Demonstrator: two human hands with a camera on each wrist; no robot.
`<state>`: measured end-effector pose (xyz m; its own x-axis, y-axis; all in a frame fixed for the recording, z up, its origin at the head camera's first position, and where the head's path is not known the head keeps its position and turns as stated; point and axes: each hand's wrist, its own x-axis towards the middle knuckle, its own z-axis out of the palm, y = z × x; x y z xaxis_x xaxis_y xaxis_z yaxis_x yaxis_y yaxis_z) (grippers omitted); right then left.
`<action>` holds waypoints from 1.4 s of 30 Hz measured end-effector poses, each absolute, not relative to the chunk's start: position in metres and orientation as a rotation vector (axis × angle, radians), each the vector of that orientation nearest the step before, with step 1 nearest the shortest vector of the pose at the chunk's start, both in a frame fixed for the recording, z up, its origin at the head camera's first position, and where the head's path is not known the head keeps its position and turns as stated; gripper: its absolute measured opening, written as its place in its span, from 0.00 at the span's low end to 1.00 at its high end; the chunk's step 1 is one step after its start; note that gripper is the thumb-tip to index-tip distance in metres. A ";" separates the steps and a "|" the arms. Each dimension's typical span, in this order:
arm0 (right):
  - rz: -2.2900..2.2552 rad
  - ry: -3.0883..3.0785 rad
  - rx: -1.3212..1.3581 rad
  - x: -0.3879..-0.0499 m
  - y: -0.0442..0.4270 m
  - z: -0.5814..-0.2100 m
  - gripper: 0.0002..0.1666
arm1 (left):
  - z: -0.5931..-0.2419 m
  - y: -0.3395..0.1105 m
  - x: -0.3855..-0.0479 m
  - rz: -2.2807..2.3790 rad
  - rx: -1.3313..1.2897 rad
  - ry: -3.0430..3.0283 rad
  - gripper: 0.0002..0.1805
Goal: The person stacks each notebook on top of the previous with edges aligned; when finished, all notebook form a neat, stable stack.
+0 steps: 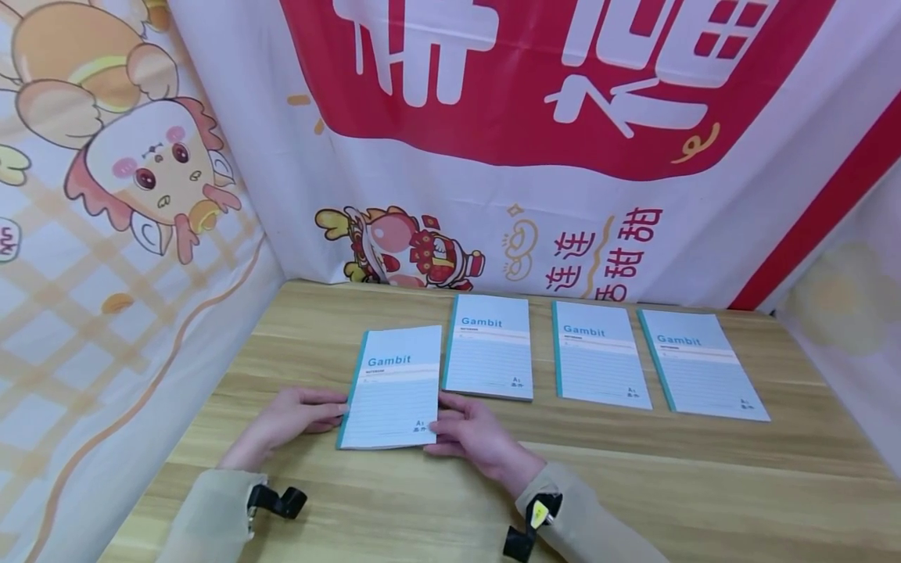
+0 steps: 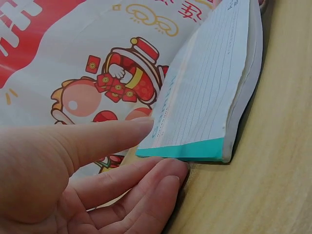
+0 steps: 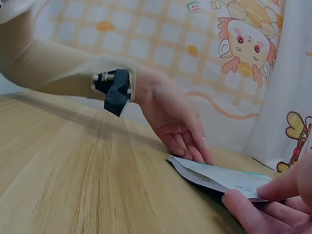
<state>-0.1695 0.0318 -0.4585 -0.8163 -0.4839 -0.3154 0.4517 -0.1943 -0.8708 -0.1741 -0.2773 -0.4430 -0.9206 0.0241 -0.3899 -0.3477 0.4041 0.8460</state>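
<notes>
A pale blue notebook (image 1: 393, 391) with a teal spine and "Gambit" on its cover lies at the left of the table, between both hands. My right hand (image 1: 482, 439) pinches its lower right edge, thumb on the cover and fingers beneath, as the right wrist view shows. Beside the spine is my left hand (image 1: 299, 418), thumb and fingers extended; its fingertips are at the teal edge (image 2: 195, 152). The left wrist view shows the pages slightly bowed. To the right, a row holds three matching notebooks: one close by (image 1: 488, 352), a middle one (image 1: 601, 360), a far right one (image 1: 704, 367).
The wooden table (image 1: 422, 500) meets a white and red printed cloth (image 1: 457, 180) at the back. Another patterned cloth (image 1: 105, 313) hangs along the left side. Black camera mounts (image 1: 278, 500) sit on both wrists.
</notes>
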 end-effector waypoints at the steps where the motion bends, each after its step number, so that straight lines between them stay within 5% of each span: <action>1: -2.055 1.481 -0.032 -0.170 0.032 -0.459 0.39 | -0.443 -0.277 -0.174 1.522 -0.278 2.326 0.23; 17: -2.130 1.402 -0.104 -0.177 0.031 -0.448 0.38 | -0.444 -0.275 -0.175 1.564 -0.317 2.305 0.31; 42: -2.095 1.531 -0.132 -0.191 0.059 -0.437 0.37 | -0.434 -0.248 -0.180 1.748 -0.325 2.312 0.29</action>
<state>-0.1908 0.0595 -0.4375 -0.8510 -0.4725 -0.2291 0.3617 -0.2112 -0.9081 -0.1803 -0.2480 -0.4337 -0.9502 -0.0407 -0.3089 -0.3083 0.2661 0.9133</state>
